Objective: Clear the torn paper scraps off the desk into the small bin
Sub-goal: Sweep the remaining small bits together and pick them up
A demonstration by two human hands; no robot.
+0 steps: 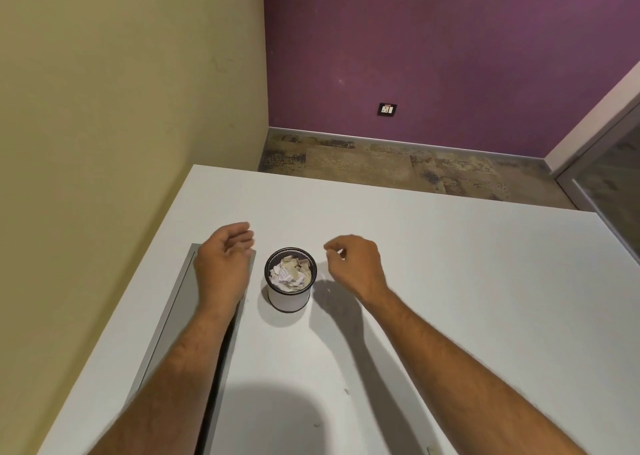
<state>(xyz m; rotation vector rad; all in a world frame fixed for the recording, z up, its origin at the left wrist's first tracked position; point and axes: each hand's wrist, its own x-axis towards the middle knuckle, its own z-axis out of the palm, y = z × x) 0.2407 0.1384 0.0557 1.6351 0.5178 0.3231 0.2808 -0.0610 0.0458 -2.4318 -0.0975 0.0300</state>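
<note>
A small round black mesh bin (pixel 290 300) with a white lining stands on the white desk (pixel 433 264), between my two hands. Torn white and beige paper scraps (pixel 290 273) fill it. My left hand (pixel 223 262) hovers just left of the bin, fingers loosely curled and apart, holding nothing. To the right of the bin is my right hand (pixel 353 264), with fingers curled and thumb and forefinger close together; nothing shows between them. A tiny scrap (pixel 346 391) and another speck (pixel 317 424) lie on the desk nearer to me.
A grey metal cable tray lid (pixel 166 330) is set into the desk under my left forearm. The yellow wall (pixel 104 108) runs along the desk's left side. Beyond the far edge are carpeted floor (pixel 398 167) and a purple wall with a socket (pixel 387 109).
</note>
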